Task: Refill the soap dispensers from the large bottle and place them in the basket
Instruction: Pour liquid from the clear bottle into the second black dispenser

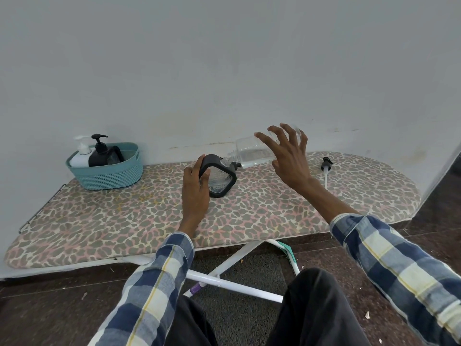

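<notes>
now the pouring step is in hand. in the head view the right hand (287,156) grips the large bottle (254,152), fingers spread and curled round its body, and tilts it almost flat so that its neck meets the open mouth of the dispenser (220,177). the left hand (195,186) grips this dispenser by its dark frame and leans it toward the bottle, low over the ironing board (99,221). clear liquid lies in the lower part of the large bottle; how full the dispenser is, i cannot tell. its pump (326,168) lies apart on the board, to the right. the basket (107,171) at the left already holds a white dispenser (81,153) and a black dispenser (99,152). next move, i think, needs the necks to stay aligned, then to stand the bottle up and screw the pump on.
</notes>
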